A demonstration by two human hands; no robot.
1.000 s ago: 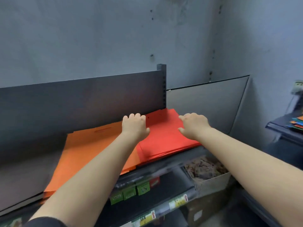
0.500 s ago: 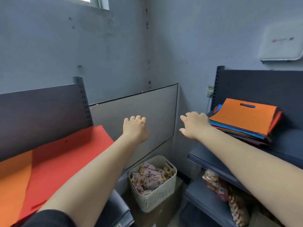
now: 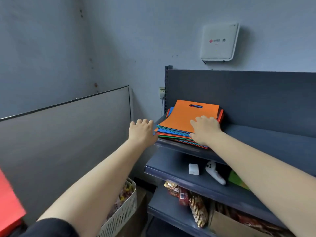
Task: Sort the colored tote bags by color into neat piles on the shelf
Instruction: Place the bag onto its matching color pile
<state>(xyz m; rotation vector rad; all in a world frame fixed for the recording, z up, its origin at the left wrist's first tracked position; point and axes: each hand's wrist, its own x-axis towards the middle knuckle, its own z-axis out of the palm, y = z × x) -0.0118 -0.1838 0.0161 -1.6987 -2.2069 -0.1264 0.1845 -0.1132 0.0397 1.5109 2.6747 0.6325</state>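
The right hand (image 3: 204, 130) rests flat, fingers spread, on the flat orange non-woven tote bag (image 3: 186, 115) topping the mixed-colour stack (image 3: 172, 135); the left hand (image 3: 142, 130) hovers open just beside it. These bags look light, floppy and slippery, so pinching the near edge under the fingers seems best.

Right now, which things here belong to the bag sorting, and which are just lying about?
Part of the job:
orange tote bag on top
mixed stack of bags beneath it
red bags at far left
right hand resting on the stack
left hand at its corner

Just lying about:
white charger
white controller
white basket
snack packets
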